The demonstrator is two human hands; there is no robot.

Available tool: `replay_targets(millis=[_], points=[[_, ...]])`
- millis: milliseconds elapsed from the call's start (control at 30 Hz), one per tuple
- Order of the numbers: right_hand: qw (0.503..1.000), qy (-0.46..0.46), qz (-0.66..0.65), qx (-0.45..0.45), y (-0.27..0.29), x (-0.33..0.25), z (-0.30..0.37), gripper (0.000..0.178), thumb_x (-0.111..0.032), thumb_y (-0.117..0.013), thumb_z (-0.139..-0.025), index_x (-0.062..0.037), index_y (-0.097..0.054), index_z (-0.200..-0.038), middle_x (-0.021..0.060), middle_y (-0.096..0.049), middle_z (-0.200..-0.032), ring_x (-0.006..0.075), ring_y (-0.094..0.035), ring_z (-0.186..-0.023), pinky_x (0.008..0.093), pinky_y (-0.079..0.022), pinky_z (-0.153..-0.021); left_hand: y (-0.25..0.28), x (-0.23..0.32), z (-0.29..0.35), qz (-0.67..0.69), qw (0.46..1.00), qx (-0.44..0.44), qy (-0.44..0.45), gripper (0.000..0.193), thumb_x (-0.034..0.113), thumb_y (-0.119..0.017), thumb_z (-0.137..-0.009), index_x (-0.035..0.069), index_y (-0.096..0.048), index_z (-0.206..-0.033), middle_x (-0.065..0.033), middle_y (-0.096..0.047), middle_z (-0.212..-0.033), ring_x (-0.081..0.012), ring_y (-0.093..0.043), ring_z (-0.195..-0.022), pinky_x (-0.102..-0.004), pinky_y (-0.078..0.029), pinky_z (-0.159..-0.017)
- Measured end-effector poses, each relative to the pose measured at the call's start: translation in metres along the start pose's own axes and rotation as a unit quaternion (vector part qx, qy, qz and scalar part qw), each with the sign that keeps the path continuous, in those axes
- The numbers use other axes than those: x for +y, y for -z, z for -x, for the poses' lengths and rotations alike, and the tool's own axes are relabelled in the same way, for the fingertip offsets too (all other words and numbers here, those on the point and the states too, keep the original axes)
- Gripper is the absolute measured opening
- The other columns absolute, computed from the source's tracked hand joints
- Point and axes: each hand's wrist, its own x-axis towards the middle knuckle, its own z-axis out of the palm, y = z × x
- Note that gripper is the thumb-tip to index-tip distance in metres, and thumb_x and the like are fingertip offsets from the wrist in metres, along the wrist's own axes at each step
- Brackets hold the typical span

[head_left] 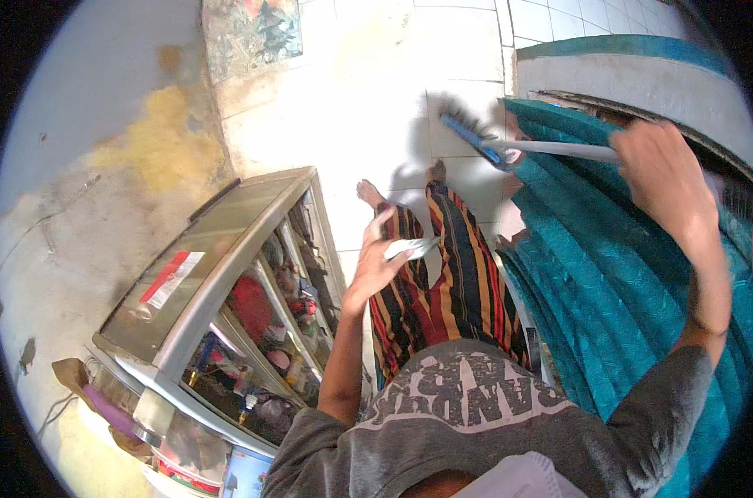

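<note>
Quickly, scene: person stands on a white tiled floor, seen from above.
Right hand: closed around the white handle of a long brush; blue bristle head lies low over the floor, just beside the curtain edge.
Left hand: fingers loosely curled, pinching a small flat whitish object; what it is, cannot tell.
Teal curtain: hangs in folds under the right arm, touching the brush handle.
Glass display cabinet: on the left, shelves full of small goods, near the left arm.
Clothing: striped trousers, grey shirt.
</note>
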Motion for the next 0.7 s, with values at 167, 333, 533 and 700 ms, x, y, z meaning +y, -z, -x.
replay_targets(millis=[167,333,533,700], points=[[0.955,0.204,-0.110,0.183,0.043,-0.102,-0.118,0.015,-0.003,-0.058,-0.061,-0.0015,-0.055,-0.075,0.0124,-0.054,-0.079,0.0262,-0.053,-0.078,0.0310,-0.043,-0.072,0.032,0.027,-0.034,-0.046,0.977,0.069,-0.195,0.019,0.011,-0.066,-0.064,0.012,-0.068,-0.083,-0.0212,-0.016,-0.136,-0.0380,-0.017,-0.125,-0.0476,-0.014,-0.102],[0.974,0.226,0.022,0.027,0.076,-0.256,-0.231,0.009,-0.005,-0.065,-0.056,-0.0023,-0.064,-0.064,0.0134,-0.062,-0.071,0.0233,-0.061,-0.074,0.0305,-0.048,-0.068,0.067,-0.076,-0.038,0.064,0.980,0.156,-0.109,0.022,0.012,-0.065,-0.069,0.005,-0.061,-0.090,-0.0214,-0.036,-0.121,-0.0350,-0.039,-0.109,-0.0409,-0.033,-0.089],[0.835,0.370,-0.049,0.404,-0.071,-0.376,-0.329,0.025,-0.019,-0.059,-0.072,-0.0135,-0.059,-0.096,0.0026,-0.057,-0.093,0.0192,-0.048,-0.099,0.0365,-0.037,-0.090,0.120,-0.287,-0.068,0.227,0.917,0.325,-0.047,0.029,0.013,-0.060,-0.076,-0.006,-0.052,-0.097,-0.0162,-0.050,-0.100,-0.0230,-0.049,-0.091,-0.0334,-0.039,-0.079],[0.839,0.170,-0.387,0.342,-0.278,-0.380,-0.427,0.025,-0.026,-0.061,-0.068,-0.0085,-0.058,-0.086,0.0084,-0.057,-0.087,0.0237,-0.054,-0.088,0.0364,-0.042,-0.078,0.133,-0.357,-0.124,0.232,0.933,0.275,0.013,0.022,0.011,-0.060,-0.076,-0.004,-0.056,-0.091,-0.0117,-0.050,-0.093,-0.0194,-0.048,-0.086,-0.0321,-0.039,-0.077]])
